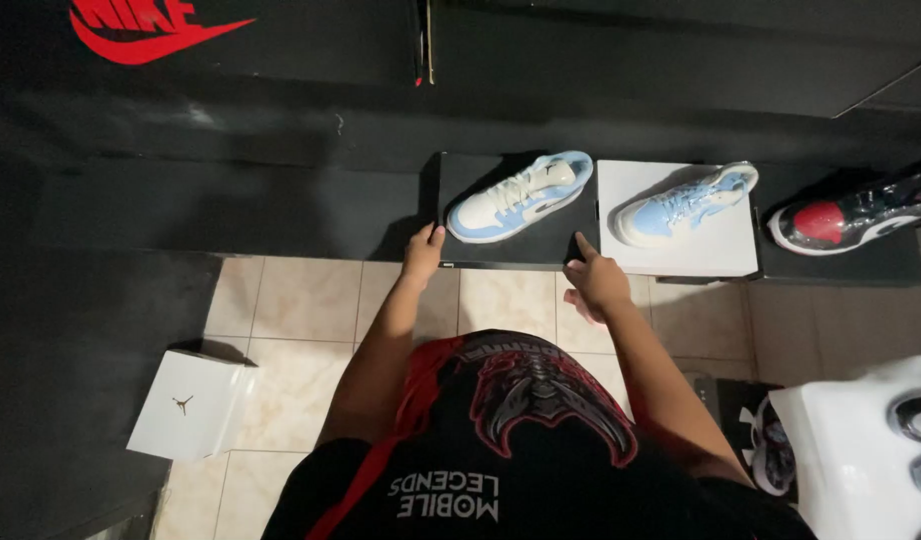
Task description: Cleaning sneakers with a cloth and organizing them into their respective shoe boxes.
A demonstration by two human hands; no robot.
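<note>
Tiled floor, black box (pixel 501 252) bearing blue-white sneaker (pixel 521 196), both hands' fingers (pixel 579 248) clasping its front corners.

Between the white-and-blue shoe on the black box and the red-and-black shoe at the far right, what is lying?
A light-blue shoe on a white box, seen in the head view.

The fingertips of the left hand (pixel 422 252) are hidden behind the edge of the black box (pixel 511 245). The white box (pixel 861 455) at the lower right is cut by the picture's edge. The plastic-wrapped shoe (pixel 849 217) is blurred by glare.
</note>
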